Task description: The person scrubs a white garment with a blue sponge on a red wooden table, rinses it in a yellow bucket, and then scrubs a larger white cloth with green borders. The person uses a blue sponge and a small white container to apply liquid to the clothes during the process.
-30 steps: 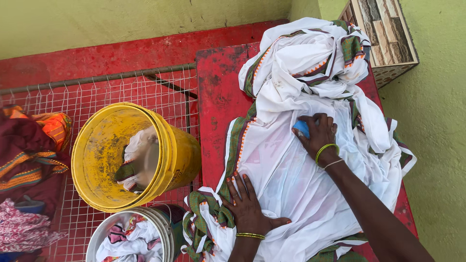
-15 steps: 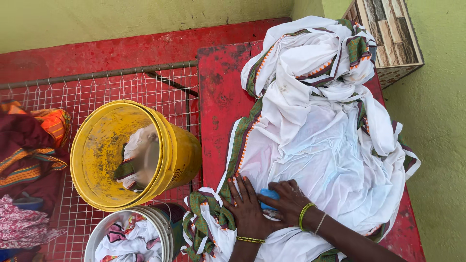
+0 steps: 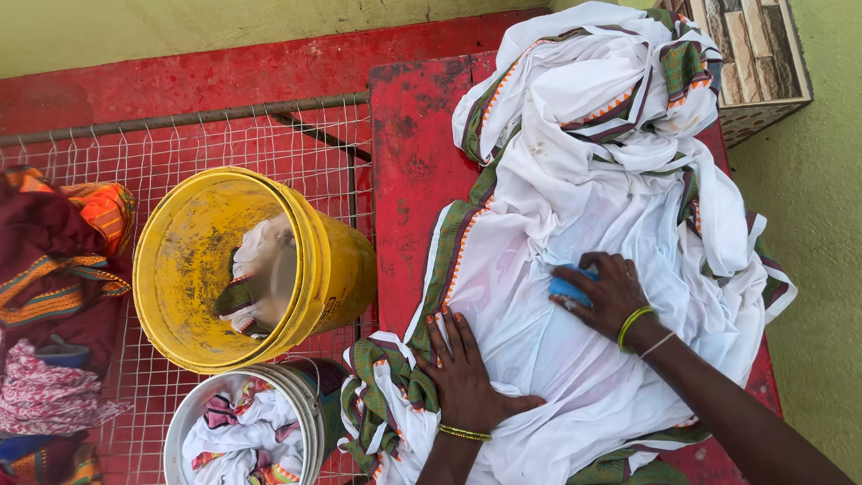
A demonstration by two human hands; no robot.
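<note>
A large wet white cloth (image 3: 620,207) with green and orange borders lies heaped on a red slab (image 3: 413,162). My right hand (image 3: 606,292) presses a blue soap bar (image 3: 567,289) onto the middle of the cloth, fingers curled over it. My left hand (image 3: 462,373) lies flat with fingers spread on the cloth's near left edge, pinning it by the green border. Both wrists wear bangles.
A yellow bucket (image 3: 323,269) with a soaked cloth inside stands left of the slab on a wire mesh (image 3: 180,144). A white bucket (image 3: 193,418) with patterned clothes sits below it. Colourful clothes (image 3: 54,269) pile at the far left. A tiled box (image 3: 754,63) stands at top right.
My right hand with the blue soap slid down the cloth toward me, then moved back up and to the right. My left hand stayed pressed on the cloth's edge.
</note>
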